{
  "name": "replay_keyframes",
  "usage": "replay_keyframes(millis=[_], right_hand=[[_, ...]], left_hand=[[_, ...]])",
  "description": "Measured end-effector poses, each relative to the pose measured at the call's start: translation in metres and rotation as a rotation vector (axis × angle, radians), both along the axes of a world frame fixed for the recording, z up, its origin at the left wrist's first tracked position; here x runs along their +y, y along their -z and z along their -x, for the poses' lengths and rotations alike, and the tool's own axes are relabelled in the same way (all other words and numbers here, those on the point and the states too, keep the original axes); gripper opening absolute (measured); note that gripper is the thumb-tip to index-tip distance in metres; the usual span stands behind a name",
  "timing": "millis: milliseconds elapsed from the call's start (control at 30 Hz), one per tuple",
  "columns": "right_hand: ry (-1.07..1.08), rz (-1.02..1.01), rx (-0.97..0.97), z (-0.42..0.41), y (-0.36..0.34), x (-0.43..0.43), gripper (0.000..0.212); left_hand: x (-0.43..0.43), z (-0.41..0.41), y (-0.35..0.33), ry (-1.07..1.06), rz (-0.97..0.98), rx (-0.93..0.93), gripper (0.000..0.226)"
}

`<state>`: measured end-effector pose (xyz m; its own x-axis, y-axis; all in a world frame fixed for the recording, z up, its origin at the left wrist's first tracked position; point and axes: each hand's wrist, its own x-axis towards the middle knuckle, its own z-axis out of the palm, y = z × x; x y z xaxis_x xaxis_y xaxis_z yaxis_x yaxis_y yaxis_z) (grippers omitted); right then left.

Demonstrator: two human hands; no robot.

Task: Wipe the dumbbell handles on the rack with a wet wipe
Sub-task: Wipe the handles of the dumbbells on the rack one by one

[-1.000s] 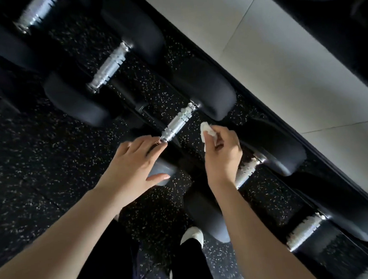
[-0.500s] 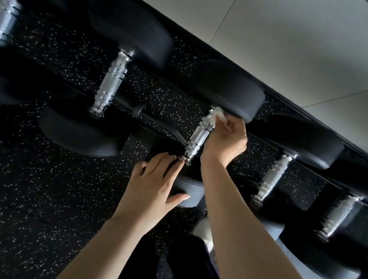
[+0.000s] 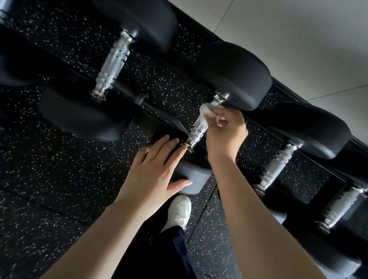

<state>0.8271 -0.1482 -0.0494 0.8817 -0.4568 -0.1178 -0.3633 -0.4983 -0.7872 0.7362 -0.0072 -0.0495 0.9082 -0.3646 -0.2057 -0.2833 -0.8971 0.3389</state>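
Two hands work at frame centre: the left hand (image 3: 153,177) lies flat, fingers straight, on the near dumbbell head (image 3: 194,174); the right hand (image 3: 224,134) pinches the wipe (image 3: 206,111) against the upper end of the handle (image 3: 196,130). Wiping is under way. Next, I judge, comes a stroke down the handle, whose axis runs lower left to upper right.

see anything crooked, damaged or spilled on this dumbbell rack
Nothing stands out. The dumbbells lie side by side, parallel. The right hand presses the wet wipe on one handle near its far head, while the left hand rests flat on that dumbbell's near head. No spill or damage shows.
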Motion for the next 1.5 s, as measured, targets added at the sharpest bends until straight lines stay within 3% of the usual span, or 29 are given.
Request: replay_keyframes(millis=[233,467,667,833,1067,1500], right_hand=[[-0.196,0.027,0.070,0.047,0.011,-0.003,0.015],[-0.192,-0.058,0.329,0.052,0.004,-0.017,0.013],[-0.144,-0.107,0.394,0.049,0.004,-0.020,0.016],[-0.056,-0.213,0.362,0.049,0.006,-0.019,0.023],[0.086,-0.379,0.296,0.046,0.017,-0.020,0.009],[0.221,-0.556,0.110,-0.009,0.007,-0.031,0.020]], left_hand=[[-0.002,0.004,0.001,-0.036,0.020,-0.018,0.067],[-0.001,0.005,0.002,-0.037,0.042,-0.010,0.068],[-0.001,0.005,0.002,-0.039,0.055,0.006,0.068],[-0.001,0.006,0.004,-0.056,0.075,0.008,0.068],[0.000,0.007,0.009,-0.048,0.089,-0.007,0.068],[0.000,0.008,0.007,-0.033,0.089,-0.011,0.068]])
